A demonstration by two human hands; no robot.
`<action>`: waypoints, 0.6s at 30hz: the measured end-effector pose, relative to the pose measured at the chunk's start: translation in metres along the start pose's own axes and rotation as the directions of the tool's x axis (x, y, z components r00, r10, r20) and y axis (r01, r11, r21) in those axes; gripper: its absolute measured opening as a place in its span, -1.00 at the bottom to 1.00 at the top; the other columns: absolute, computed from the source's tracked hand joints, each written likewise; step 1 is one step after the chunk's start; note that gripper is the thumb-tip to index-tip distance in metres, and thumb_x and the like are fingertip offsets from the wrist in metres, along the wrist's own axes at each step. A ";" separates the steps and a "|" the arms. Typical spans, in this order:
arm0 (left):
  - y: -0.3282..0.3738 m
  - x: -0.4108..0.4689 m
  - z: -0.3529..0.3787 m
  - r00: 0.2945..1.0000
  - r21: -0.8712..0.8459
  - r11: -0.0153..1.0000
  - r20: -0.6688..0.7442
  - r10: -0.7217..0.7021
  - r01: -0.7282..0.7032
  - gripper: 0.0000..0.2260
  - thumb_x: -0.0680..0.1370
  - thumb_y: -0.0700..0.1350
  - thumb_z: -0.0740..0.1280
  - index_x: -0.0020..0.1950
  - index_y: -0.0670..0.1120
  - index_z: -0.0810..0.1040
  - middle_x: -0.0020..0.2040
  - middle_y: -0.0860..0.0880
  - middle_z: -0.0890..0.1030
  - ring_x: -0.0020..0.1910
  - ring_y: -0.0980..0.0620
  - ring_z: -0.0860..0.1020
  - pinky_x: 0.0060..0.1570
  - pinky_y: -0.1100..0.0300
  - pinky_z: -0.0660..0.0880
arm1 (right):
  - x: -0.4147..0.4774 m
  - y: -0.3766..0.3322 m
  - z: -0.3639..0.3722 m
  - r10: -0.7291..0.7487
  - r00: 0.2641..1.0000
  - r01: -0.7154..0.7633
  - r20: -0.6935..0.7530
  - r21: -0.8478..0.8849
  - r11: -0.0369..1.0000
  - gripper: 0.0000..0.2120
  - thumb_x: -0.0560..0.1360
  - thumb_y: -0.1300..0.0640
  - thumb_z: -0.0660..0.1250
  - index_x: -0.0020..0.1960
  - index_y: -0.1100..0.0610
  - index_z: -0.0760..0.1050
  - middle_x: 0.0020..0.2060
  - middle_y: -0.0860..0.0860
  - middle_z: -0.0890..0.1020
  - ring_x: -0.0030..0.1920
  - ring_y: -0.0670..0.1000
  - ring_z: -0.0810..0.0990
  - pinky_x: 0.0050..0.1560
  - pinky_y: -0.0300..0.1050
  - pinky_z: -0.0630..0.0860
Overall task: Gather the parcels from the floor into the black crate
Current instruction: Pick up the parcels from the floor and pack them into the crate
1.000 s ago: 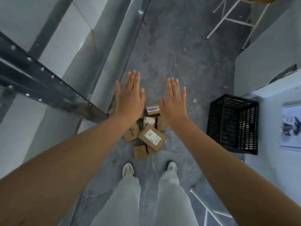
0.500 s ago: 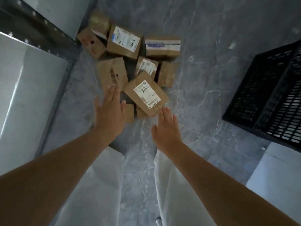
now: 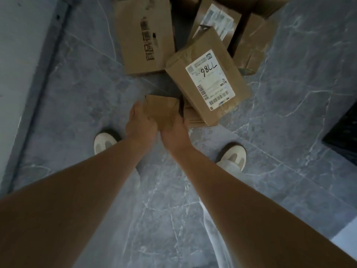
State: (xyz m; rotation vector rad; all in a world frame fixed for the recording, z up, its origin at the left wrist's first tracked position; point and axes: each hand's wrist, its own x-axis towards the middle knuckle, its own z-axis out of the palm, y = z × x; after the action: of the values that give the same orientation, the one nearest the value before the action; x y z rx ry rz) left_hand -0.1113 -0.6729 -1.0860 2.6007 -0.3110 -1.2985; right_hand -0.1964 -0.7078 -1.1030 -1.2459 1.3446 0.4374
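Both arms reach down to the grey marbled tile floor [image 3: 289, 93]. The left hand [image 3: 140, 123] and the right hand [image 3: 174, 128] meet on a small plain brown cardboard parcel [image 3: 161, 110] at the near edge of the pile. The left hand's thumb lies along the parcel's left side with its fingers curled at the near edge. The right hand cups the near right corner, so both hands hold this one parcel between them.

Just beside it on the right, a taped brown parcel with a white label marked 98LL [image 3: 209, 82] sits tilted, its near end resting on a flat brown box [image 3: 194, 119]. Farther off lies a brown box with dark printed characters [image 3: 144, 35]. Another labelled brown box [image 3: 216, 20] pokes out behind the 98LL parcel.

The black plastic crate [image 3: 343, 136] shows only a corner at the right edge of view, on the floor well apart from the pile. A cream shoe [image 3: 105, 142] stands to the left of the hands and a second cream shoe [image 3: 234, 155] to the right.
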 end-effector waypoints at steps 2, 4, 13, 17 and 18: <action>0.008 0.016 0.001 0.997 -0.118 0.992 0.060 -0.043 0.050 -0.58 0.68 -0.20 0.08 0.55 -0.16 0.18 0.52 -0.14 0.27 0.48 -0.09 0.26 0.41 0.20 0.13 | 0.008 -0.010 -0.003 0.047 0.997 -0.042 -0.065 0.082 0.996 -0.46 0.56 0.19 0.19 0.51 0.22 0.19 0.46 0.15 0.22 0.31 0.12 0.37 0.17 -0.49 0.15; 0.015 0.031 0.001 0.985 -0.154 0.978 0.123 -0.123 0.142 -0.58 0.67 -0.24 0.07 0.55 -0.16 0.20 0.50 -0.15 0.31 0.46 -0.11 0.30 0.41 0.16 0.17 | 0.019 -0.010 -0.005 0.129 0.988 -0.115 -0.085 0.150 0.982 -0.42 0.55 0.32 0.16 0.54 0.18 0.13 0.47 0.13 0.14 0.34 0.18 0.35 0.18 -0.20 0.30; 0.038 0.000 -0.062 0.986 -0.289 0.944 0.084 -0.142 0.160 -0.65 0.63 -0.28 0.13 0.42 -0.19 0.39 0.33 -0.14 0.47 0.32 -0.10 0.43 0.35 0.11 0.33 | -0.035 -0.068 -0.021 0.141 0.989 -0.126 -0.036 0.271 0.954 -0.50 0.41 0.20 0.21 0.35 0.24 0.38 0.17 0.15 0.53 0.10 0.11 0.53 0.00 -0.09 0.44; 0.057 -0.039 -0.112 0.993 -0.404 0.909 -0.019 -0.121 0.103 -0.80 0.64 -0.25 0.16 0.20 -0.27 0.48 0.08 -0.13 0.57 0.05 -0.04 0.55 0.09 0.37 0.47 | -0.064 -0.129 -0.050 -0.017 0.997 0.031 -0.072 0.204 0.978 -0.83 0.51 0.27 0.24 0.10 0.23 0.46 -0.22 0.01 0.51 -0.22 -0.07 0.48 -0.22 -0.22 0.41; 0.068 -0.050 -0.127 0.992 -0.442 0.892 -0.038 -0.123 0.094 -0.85 0.64 -0.21 0.17 0.14 -0.23 0.47 -0.02 -0.07 0.56 -0.07 0.05 0.54 -0.12 0.48 0.47 | -0.073 -0.151 -0.060 -0.054 0.995 0.069 -0.083 0.193 0.979 -0.82 0.50 0.26 0.24 0.10 0.22 0.45 -0.21 0.01 0.52 -0.19 -0.05 0.51 -0.18 -0.18 0.46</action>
State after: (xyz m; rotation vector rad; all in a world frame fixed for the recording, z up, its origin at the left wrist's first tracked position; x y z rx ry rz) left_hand -0.0446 -0.7108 -0.9538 2.2883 0.1330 -1.1517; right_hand -0.1173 -0.7835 -0.9624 -1.1467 1.3758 0.2093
